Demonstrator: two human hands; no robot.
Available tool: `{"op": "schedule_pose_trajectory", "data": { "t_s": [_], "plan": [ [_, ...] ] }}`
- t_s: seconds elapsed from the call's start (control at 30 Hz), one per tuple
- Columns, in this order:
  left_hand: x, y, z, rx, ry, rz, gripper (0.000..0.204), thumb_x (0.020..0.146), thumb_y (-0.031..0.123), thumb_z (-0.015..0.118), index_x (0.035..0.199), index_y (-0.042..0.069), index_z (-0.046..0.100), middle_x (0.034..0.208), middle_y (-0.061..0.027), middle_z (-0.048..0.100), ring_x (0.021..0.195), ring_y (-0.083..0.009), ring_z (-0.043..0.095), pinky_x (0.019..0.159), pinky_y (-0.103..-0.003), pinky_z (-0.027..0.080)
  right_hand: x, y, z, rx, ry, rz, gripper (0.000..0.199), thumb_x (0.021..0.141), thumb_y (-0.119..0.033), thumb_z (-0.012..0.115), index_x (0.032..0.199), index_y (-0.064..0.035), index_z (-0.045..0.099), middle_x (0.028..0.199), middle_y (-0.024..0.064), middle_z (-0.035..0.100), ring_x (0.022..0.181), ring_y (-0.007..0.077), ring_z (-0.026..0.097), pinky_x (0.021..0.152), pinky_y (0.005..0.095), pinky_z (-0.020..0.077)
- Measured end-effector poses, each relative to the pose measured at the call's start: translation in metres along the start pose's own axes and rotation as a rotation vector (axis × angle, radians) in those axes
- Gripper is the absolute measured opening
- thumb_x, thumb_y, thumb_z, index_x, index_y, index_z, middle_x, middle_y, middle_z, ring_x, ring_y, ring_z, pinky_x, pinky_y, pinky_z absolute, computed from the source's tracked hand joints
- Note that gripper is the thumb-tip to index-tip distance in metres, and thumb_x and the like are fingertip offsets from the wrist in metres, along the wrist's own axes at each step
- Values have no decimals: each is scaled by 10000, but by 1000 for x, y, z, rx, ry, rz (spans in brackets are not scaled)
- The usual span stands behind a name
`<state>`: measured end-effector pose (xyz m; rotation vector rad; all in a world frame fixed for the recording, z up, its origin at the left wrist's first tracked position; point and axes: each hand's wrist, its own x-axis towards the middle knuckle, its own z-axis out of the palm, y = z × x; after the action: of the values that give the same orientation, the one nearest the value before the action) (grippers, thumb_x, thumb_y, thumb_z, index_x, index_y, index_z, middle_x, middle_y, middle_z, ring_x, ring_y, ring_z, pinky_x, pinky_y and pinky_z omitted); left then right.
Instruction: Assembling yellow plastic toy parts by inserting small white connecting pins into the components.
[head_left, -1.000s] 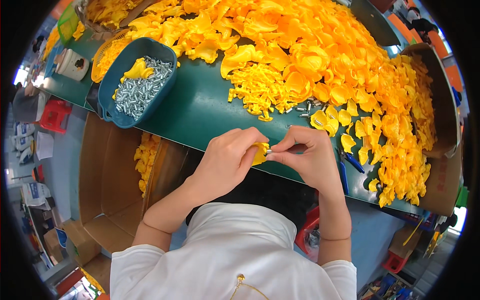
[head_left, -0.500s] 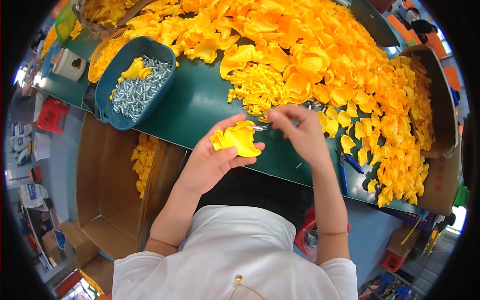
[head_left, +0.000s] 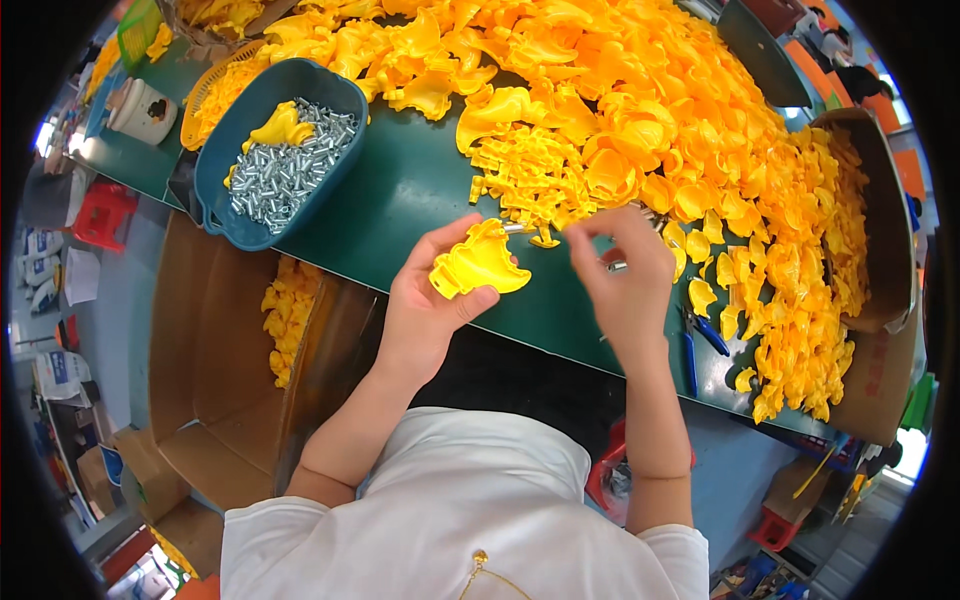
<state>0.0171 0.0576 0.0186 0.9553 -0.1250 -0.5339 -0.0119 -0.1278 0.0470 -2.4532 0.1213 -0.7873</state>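
Note:
My left hand is closed on a yellow plastic shell, its hollow side up and the thumb on its near edge. From the shell's far edge sticks a small silvery metal cylinder. My right hand is just right of the shell, fingers curled and fingertips together at the near edge of a heap of small yellow clips. A bit of shiny metal shows by its curled fingers; whether it is held or lies behind them I cannot make out.
A blue-green tub of metal cylinders stands left on the green table. A large heap of yellow shells covers the back and right. Blue-handled pliers lie at right. A cardboard box stands below the left edge.
My left hand has tilted the shell and raised it slightly. The right hand has shifted a little right, fingers still curled by the clips. The whole view has shifted slightly.

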Motion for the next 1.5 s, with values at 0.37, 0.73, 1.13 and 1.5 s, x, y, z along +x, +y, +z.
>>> {"op": "schedule_pose_trajectory", "data": {
  "t_s": [0.37, 0.73, 1.13, 1.5],
  "plan": [
    [-11, -6, 22, 301, -2, 177, 649, 701, -31, 743, 1258, -2, 410, 1182, -100, 506, 1087, -169, 530, 950, -289, 432, -28, -36, -6, 73, -38, -50, 104, 681, 9, 713, 731, -14, 626, 682, 80, 585, 601, 228, 570, 517, 291, 442],
    [-7, -24, 13, -49, 60, -85, 566, 745, -86, 671, 1251, 6, 434, 1235, -94, 498, 1110, -169, 522, 955, -304, 443, -52, -17, -14, 149, -111, 29, 145, 730, -38, 694, 869, -16, 660, 746, 92, 593, 717, 246, 568, 610, 321, 456],
    [4, -16, 31, -127, -87, -99, 625, 751, -6, 660, 1302, 8, 364, 1176, -145, 512, 1088, -304, 555, 949, -412, 454, -13, 71, -45, -407, -55, 56, 148, 703, -46, 703, 835, -92, 655, 997, 49, 548, 1036, 287, 418, 859, 365, 390],
    [6, -17, 28, -104, -175, -152, 568, 794, 62, 677, 1289, -14, 409, 1171, -144, 552, 1035, -262, 585, 900, -371, 484, -8, 53, -40, -94, 319, -152, 257, 701, 117, 612, 921, -12, 640, 876, 105, 623, 770, 217, 615, 655, 265, 481]
  ]
}}
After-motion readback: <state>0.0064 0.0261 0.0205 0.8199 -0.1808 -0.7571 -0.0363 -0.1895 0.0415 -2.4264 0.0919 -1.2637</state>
